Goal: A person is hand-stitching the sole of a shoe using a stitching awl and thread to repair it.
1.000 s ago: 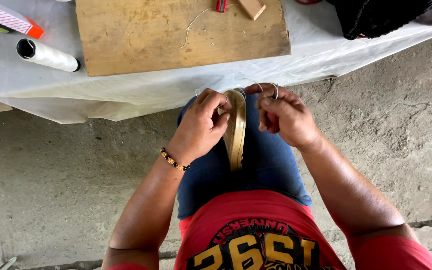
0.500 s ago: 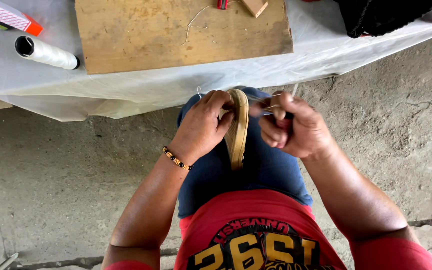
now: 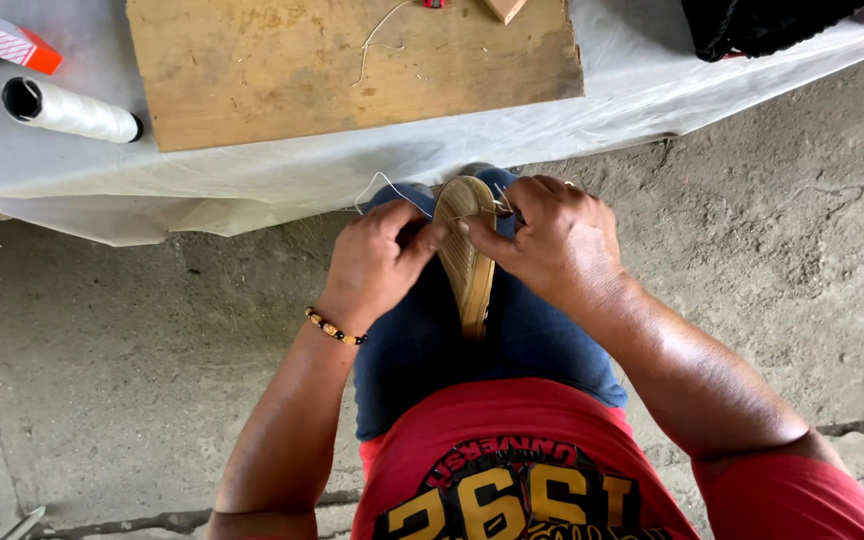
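**Two hands at the tip of a shoe sole held between the knees**

Nearest the camera is the red shirt [image 3: 512, 470] of the seated person, and beyond it the blue jeans [image 3: 422, 350] over the thighs. Both forearms reach forward from the lower corners of the view. The left wrist carries a beaded bracelet [image 3: 333, 327].

A tan shoe sole [image 3: 469, 260] stands on edge between the knees, its length running away from the body and its rounded tip farthest out. The left hand [image 3: 377, 262] is curled against the left side of the sole near the tip, thumb and fingertips pressed to its edge. The right hand [image 3: 552, 240] is closed on the right side, its thumb and forefinger pinched at the rim just beside the left thumb. A thin white thread [image 3: 384, 184] loops out from the tip above the left hand. Whether the right fingers pinch the thread, a needle or only the rim cannot be told.

Under the legs lies a grey concrete floor [image 3: 112, 360].

Farther off is a table with a white cover [image 3: 282, 170]. On it rests a worn wooden board [image 3: 352, 65]; left of the board lie a spool of white thread [image 3: 70, 110] and a red and white box [image 3: 2, 40]. A black cloth [image 3: 762, 22] sits at the far right corner.
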